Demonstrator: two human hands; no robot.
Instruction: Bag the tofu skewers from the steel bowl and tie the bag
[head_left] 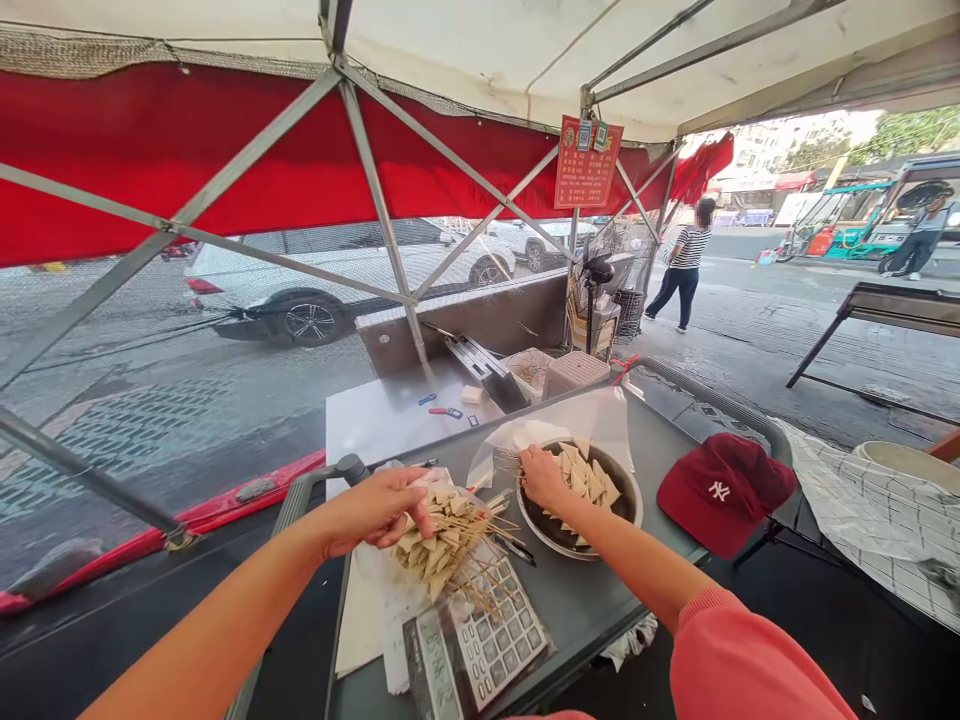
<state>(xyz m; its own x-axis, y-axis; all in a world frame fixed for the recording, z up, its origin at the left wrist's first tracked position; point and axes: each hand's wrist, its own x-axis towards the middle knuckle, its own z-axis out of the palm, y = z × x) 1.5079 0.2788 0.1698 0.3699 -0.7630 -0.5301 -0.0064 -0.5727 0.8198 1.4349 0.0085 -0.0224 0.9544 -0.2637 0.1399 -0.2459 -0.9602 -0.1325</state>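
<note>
Now right hand (pixel 544 478) at skewers (pixel 592 482) in bowl (pixel 637 508).

Single head-worn view, wide, looking forward and down from the wearer's head. Left hand (pixel 390 508) and right hand (pixel 543 477) close, below frame centre, arms (pixel 225 600) in from bottom edge. Grey surface (pixel 577 597) near, seen from above at a slant; white car (pixel 345 265) and street (pixel 735 310) farther off; canopy (pixel 465 50) along top edge.
</note>
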